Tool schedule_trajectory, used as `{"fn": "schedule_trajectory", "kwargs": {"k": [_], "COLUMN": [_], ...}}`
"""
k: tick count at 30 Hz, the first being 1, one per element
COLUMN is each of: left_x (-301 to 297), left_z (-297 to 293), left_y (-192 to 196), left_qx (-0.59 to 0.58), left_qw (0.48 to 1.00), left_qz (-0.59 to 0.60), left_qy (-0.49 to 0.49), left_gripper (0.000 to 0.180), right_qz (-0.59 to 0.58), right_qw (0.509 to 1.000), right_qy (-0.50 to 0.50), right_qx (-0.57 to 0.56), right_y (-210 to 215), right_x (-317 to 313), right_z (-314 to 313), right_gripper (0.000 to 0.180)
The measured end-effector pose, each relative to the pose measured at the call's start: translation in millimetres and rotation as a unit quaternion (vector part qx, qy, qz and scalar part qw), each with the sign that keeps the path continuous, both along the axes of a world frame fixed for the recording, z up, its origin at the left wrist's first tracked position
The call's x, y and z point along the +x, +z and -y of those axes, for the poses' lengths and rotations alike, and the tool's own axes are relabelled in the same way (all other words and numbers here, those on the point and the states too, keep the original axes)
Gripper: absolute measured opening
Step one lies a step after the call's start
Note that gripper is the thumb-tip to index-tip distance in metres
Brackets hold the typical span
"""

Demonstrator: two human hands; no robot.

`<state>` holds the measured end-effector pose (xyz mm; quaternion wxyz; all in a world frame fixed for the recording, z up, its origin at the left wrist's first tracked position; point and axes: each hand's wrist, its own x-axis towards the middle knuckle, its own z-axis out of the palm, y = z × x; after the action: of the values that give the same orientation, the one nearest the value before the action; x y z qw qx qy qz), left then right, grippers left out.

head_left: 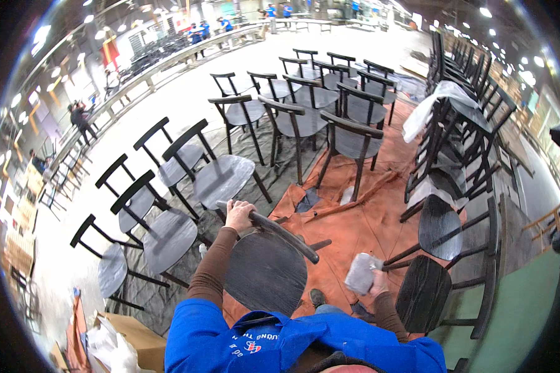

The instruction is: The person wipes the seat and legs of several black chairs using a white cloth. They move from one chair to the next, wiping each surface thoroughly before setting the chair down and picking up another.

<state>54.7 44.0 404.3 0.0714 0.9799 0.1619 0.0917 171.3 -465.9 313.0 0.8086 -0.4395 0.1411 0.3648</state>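
The left hand (239, 216) grips one chair (266, 270) by its rail (285, 237); the right hand (379, 283) grasps one grey pad (359, 273). The chair is near, in the middle, front pointing near, rail running far left to near right. Five more chairs (171, 239) stand left.

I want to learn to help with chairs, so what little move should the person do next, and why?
Perhaps bring the grey pad to the dark seat: the right grip holds it off to the side, while the left grip is on that seat's backrest.
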Motion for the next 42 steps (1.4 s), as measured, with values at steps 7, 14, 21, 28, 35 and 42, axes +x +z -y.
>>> {"fn": "schedule_trajectory", "kwargs": {"k": [7, 14, 21, 28, 35, 42], "left_x": [-96, -143, -177, -184, -197, -248], "left_z": [13, 32, -11, -21, -39, 41], "left_y": [1, 13, -7, -31, -76, -26], "left_qx": [0.013, -0.017, -0.168, -0.706, -0.726, -0.685], "left_qw": [0.993, 0.994, 0.960, 0.443, 0.415, 0.326], "left_qz": [0.114, 0.109, 0.203, 0.369, 0.464, 0.561], "left_qy": [-0.038, -0.010, 0.094, 0.411, 0.293, 0.331], "left_gripper": [0.032, 0.039, 0.042, 0.059, 0.036, 0.036], "right_qz": [-0.132, -0.215, -0.230, -0.186, -0.184, -0.196], "right_qw": [0.938, 0.889, 0.919, 0.939, 0.955, 0.931], "right_qy": [0.073, 0.081, 0.188, 0.261, 0.223, 0.288], "right_qx": [0.313, 0.396, 0.259, 0.125, 0.073, 0.112], "right_y": [29, 26, 4, -4, 24, 30], "right_x": [-129, -167, -171, -185, -195, -178], "right_z": [-135, -165, -168, -171, -162, -150], "right_gripper": [0.041, 0.052, 0.046, 0.042, 0.033, 0.044]}}
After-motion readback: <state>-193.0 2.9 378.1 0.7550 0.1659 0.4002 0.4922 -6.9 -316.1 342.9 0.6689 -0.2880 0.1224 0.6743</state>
